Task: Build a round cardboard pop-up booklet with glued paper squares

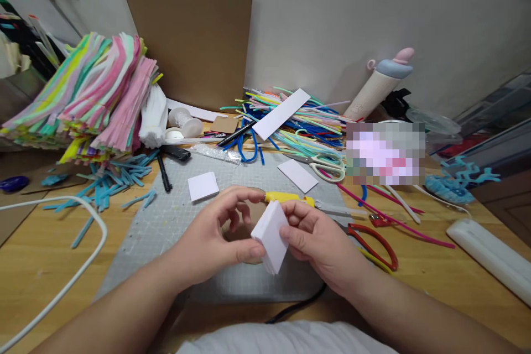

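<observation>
Both hands meet over the grey cutting mat [174,221] and hold a small white paper box [270,235] between them. My left hand [218,235] pinches its lower left edge with thumb and curled fingers. On the box's right side, my right hand [317,238] grips with closed fingers. The box is tilted, one corner pointing up. Just behind the hands lies a yellow-handled cutter [290,197].
On the mat lie two white paper pieces [203,186] [297,175]. Pipe cleaners are piled at the left [95,94] and back [298,121]. Red-handled scissors [373,243], white scissors [327,165], a cardboard sheet [191,38], a bottle [379,86] and a white cable [83,243] surround them.
</observation>
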Motion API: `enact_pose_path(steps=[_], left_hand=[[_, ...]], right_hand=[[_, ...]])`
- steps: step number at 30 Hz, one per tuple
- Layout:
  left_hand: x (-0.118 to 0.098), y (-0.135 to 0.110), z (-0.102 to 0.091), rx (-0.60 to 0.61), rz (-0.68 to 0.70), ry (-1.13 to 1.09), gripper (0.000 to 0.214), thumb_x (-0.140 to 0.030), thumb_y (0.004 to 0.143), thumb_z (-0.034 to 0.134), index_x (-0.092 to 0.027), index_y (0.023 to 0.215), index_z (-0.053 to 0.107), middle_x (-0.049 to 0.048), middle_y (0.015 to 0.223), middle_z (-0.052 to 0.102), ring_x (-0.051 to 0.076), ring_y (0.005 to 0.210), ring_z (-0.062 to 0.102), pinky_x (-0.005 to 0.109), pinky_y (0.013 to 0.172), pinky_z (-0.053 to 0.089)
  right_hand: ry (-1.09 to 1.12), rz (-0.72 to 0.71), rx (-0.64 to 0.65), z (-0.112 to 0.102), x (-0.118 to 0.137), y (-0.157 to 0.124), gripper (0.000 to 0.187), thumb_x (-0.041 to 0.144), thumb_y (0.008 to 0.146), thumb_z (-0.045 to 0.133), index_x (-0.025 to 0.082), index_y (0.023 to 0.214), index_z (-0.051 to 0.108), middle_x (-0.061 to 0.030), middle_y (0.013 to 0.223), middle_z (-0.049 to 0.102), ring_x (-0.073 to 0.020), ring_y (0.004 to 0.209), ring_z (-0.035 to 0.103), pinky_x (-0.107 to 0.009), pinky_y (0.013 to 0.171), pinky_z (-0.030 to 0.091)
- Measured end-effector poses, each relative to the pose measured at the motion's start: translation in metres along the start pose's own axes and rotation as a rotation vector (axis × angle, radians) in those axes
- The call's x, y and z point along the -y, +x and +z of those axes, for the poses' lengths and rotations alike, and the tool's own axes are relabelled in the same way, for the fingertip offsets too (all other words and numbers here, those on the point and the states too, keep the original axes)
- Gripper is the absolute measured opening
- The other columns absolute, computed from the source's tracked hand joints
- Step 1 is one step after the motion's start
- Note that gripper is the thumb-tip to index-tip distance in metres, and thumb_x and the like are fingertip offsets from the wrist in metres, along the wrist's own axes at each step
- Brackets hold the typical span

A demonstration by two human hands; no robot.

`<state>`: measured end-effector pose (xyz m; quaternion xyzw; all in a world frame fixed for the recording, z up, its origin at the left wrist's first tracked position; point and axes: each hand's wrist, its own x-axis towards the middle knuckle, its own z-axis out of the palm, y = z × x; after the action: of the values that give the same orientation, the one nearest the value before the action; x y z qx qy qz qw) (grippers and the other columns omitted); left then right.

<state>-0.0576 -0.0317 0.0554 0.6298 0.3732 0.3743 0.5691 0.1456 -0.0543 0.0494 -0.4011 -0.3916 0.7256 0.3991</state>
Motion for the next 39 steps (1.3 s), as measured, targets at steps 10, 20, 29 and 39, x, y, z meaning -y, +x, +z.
enact_pose_path(steps=[10, 20, 29, 39], left_hand=[[-0.001, 0.004, 0.002, -0.132, -0.117, -0.168, 0.018, -0.030, 0.063, 0.080, -0.018, 0.059, 0.068, 0.0011, 0.071, 0.063, 0.014, 0.067, 0.055, 0.026, 0.063, 0.044], [0.002, 0.006, 0.000, -0.164, -0.214, -0.078, 0.031, -0.045, 0.082, 0.058, -0.019, 0.082, 0.075, 0.0041, 0.074, 0.070, 0.013, 0.058, 0.053, 0.027, 0.058, 0.043], [0.008, 0.009, 0.006, -0.213, -0.334, -0.022, 0.034, -0.034, 0.054, 0.077, -0.017, 0.054, 0.048, -0.0043, 0.057, 0.052, 0.009, 0.053, 0.045, 0.022, 0.051, 0.032], [0.013, 0.011, -0.005, -0.037, -0.059, 0.666, 0.046, -0.043, 0.082, 0.059, -0.018, 0.046, 0.047, -0.0018, 0.056, 0.049, 0.012, 0.056, 0.045, 0.025, 0.054, 0.031]], right_hand=[[-0.083, -0.069, -0.056, -0.001, 0.002, -0.003, 0.026, 0.036, 0.077, 0.075, 0.018, 0.095, 0.067, 0.0000, 0.077, 0.060, -0.0061, 0.056, 0.044, -0.017, 0.043, 0.028], [-0.027, -0.298, -0.363, -0.011, 0.020, 0.002, 0.024, 0.035, 0.074, 0.074, 0.021, 0.090, 0.063, 0.0026, 0.074, 0.055, -0.0054, 0.048, 0.031, -0.019, 0.040, 0.023], [-0.580, -0.375, -0.442, -0.045, 0.057, 0.029, 0.029, 0.033, 0.075, 0.070, 0.020, 0.099, 0.061, -0.0023, 0.084, 0.063, -0.0116, 0.060, 0.052, -0.024, 0.048, 0.038], [-1.190, -0.151, -0.413, -0.049, 0.050, 0.126, 0.018, 0.025, 0.080, 0.061, 0.015, 0.095, 0.064, -0.0036, 0.079, 0.068, -0.0148, 0.066, 0.061, -0.025, 0.058, 0.042]])
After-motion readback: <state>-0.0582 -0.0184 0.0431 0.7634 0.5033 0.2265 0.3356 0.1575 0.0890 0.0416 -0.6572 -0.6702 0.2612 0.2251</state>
